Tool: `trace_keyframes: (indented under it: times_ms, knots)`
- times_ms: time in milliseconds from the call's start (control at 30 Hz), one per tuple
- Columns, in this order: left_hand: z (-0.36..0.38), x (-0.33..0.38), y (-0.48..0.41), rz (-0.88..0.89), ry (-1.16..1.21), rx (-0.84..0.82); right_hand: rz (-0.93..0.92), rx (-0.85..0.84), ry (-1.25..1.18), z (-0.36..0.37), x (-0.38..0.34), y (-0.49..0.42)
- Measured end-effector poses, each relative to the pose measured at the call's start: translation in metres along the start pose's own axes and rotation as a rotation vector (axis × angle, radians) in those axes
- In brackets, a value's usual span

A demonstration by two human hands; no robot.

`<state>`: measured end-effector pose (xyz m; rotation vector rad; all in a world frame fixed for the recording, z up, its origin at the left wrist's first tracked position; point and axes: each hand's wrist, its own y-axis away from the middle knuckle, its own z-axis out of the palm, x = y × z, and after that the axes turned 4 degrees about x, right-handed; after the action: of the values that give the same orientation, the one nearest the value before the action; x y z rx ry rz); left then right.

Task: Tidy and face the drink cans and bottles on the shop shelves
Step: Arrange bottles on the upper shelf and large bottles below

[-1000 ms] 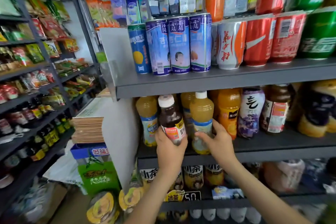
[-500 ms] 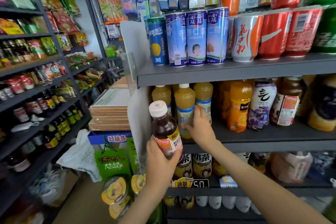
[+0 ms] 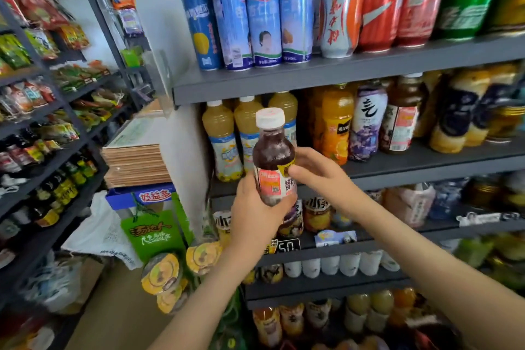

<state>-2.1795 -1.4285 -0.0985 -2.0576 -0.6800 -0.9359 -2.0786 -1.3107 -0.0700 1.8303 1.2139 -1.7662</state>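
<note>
"Why did the left hand (image 3: 255, 216) wrap round the bottom of the dark bottle (image 3: 272, 156)?"

"To hold it up straight in the air, in front of the middle shelf (image 3: 426, 163). The right hand (image 3: 318, 176), just beside it, pinched the label side. I think it was turning the label to face out."

"Where did it belong?"

"Maybe by the brown bottle (image 3: 400, 119), well to the right of the right hand. Their labels looked alike."

"How many drinks were there?"

"High above both hands stood four tall blue cans (image 3: 262, 20). Just behind the hands were three pale yellow bottles (image 3: 220, 133). Right of the right hand stood one orange bottle (image 3: 336, 125) and one purple bottle (image 3: 368, 122)."
</note>
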Motion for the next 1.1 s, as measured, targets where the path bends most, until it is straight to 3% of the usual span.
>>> trace_keyframes:
  times_ms: [100, 300, 500, 733, 933, 1100]
  knots:
    - [0.027, 0.039, 0.006, 0.059, 0.011, -0.102, 0.035, -0.022, 0.152, -0.042, -0.007, 0.023]
    - [0.108, 0.126, 0.025, 0.232, 0.106, -0.344, 0.04, 0.26, 0.321, -0.154, -0.022, 0.075]
    - [0.215, 0.243, 0.052, 0.495, 0.162, -0.586, 0.028, 0.56, 0.282, -0.307, -0.035, 0.155]
    - [0.313, 0.354, 0.051, 0.604, 0.104, -0.357, -0.031, 0.77, 0.446, -0.48, -0.066, 0.209]
    - [0.38, 0.429, 0.027, 0.692, -0.005, -0.255, -0.121, 0.916, 0.422, -0.599, -0.075, 0.204]
    - [0.458, 0.467, 0.011, 0.719, 0.003, -0.187, -0.195, 0.927, 0.429, -0.687, -0.071, 0.174]
